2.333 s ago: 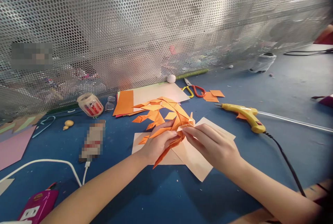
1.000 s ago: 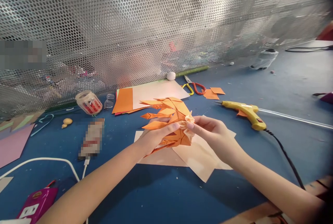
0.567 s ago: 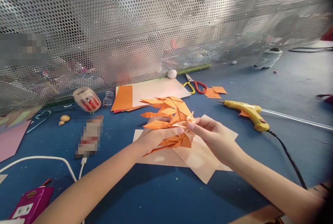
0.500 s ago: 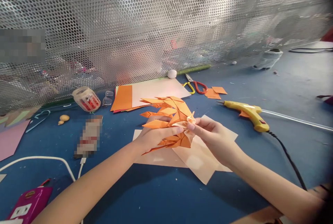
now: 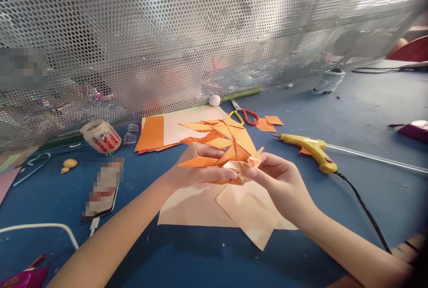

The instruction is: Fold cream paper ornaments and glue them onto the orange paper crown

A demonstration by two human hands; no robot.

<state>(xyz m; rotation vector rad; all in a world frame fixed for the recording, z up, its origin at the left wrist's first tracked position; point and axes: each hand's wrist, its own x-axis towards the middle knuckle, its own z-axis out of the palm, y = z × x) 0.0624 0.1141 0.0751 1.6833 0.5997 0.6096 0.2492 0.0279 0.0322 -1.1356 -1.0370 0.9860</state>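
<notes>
An orange origami figure with several pointed folded spikes is held up above the table between both hands. My left hand wraps round its left side, spikes jutting out past the fingers and the thumb lying on a pale peach folded part. On the right end of that peach part, my right hand closes in a pinch with thumb and fingertips. Beneath the hands lie a large peach sheet and a smaller peach piece overlapping it. The fingers hide some of the folds.
A yellow glue gun with its cord lies to the right. Behind are scissors, orange paper squares, stacked coloured sheets and a jar. A phone on a white cable lies left. A perforated metal screen closes the back.
The view has shifted, so table things sit further left. The origami figure has tilted slightly in my hands, its lower spikes showing less. Both hands keep their hold.
</notes>
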